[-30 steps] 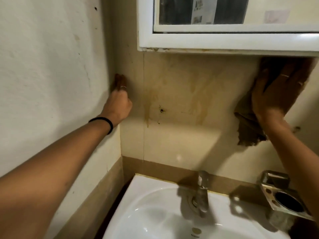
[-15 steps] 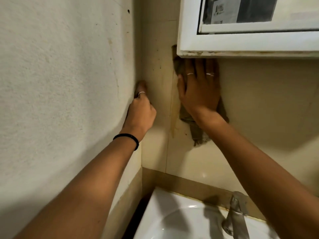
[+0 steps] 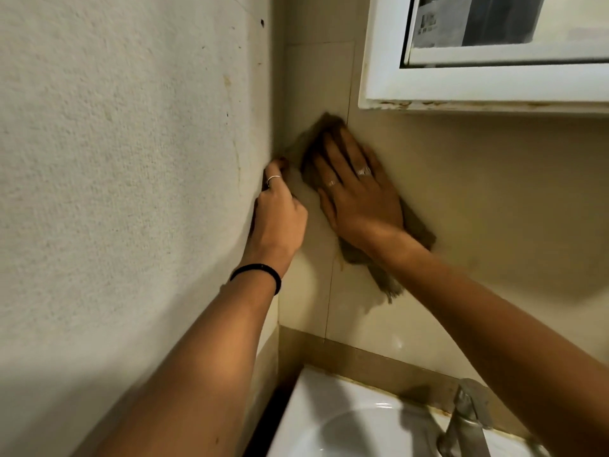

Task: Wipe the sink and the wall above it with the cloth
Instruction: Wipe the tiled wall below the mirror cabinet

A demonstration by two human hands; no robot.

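Right grip (image 3: 359, 192) flat, fingers straight, pressing cloth (image 3: 417, 230) on wall (image 3: 478, 192); left grip (image 3: 280, 222) at corner, state unclear. Cloth prob. soft, light, limp: palm its middle, tail hangs loose.

Your right hand (image 3: 359, 192) presses the brown cloth (image 3: 387, 282) flat on the tiled wall (image 3: 478, 199), near the corner; your left hand (image 3: 276, 222) rests against the textured side wall (image 3: 131, 159).

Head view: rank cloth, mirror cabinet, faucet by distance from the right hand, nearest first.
1. Cloth: pressed flat under the right hand on the wall.
2. Mirror cabinet: its lower corner above the hand, to the right.
3. Faucet: below right, at the sink.
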